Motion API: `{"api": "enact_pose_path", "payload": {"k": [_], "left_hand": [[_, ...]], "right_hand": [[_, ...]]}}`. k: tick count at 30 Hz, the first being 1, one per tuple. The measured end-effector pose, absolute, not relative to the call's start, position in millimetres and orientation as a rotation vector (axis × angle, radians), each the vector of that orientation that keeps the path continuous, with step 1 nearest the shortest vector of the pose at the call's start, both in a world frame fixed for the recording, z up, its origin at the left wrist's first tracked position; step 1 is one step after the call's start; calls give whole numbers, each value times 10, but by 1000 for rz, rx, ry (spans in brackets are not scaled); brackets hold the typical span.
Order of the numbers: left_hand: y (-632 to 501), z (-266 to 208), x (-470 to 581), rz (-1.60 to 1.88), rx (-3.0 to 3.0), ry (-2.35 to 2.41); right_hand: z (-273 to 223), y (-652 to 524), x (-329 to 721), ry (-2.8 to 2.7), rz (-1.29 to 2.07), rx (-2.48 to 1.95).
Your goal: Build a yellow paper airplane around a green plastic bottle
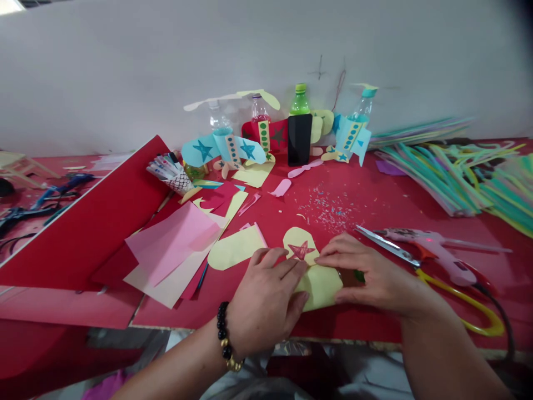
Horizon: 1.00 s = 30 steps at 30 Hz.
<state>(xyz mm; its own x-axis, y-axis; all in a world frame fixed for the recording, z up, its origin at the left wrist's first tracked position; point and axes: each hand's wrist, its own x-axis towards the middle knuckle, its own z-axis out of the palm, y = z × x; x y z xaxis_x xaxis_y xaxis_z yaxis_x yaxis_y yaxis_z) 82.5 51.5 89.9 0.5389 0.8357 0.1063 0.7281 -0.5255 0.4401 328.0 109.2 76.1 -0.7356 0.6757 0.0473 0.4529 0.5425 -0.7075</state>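
Head view: yellow paper wrap (321,289) lies near the front edge of the red table (353,200), between the two hands; its long axis goes roughly left to right.
Starred wing (300,244): adjoins the wrap's far side, its rounded end pointing away from the person, toward the wall, its long axis tilting slightly left.
Left hand (266,289): fingers lie over the wrap's left part, thumb at the near side, holding it.
Right hand (370,272): thumb and fingers spread around the wrap's right end, holding it; something green (359,275) shows between them, partly hidden.
Loose yellow strip (235,248): near the left hand, rounded end pointing left, long axis rising slightly to the right.
Scissors (389,244): beside the right hand, blade tips pointing left and toward the wall.
Glue gun (428,241): just beyond the scissors, nozzle pointing left.
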Motion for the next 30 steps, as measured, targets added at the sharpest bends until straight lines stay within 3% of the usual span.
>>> {"api": "enact_pose_path", "payload": {"k": [5,10,17,30], "left_hand": [[540,937,676,562,2412,1332],[629,848,219,735,2377,1688],[618,510,-179,327,2399,1805],[514,476,-134,160,2513,1858]], "right_hand": [[754,1084,3304,-2458,999,-967],[739,1075,3331,-2429,978,-1013],[725,1075,3327,-2428,919,-1003],[716,999,3378,-2368,759,-1076]]}}
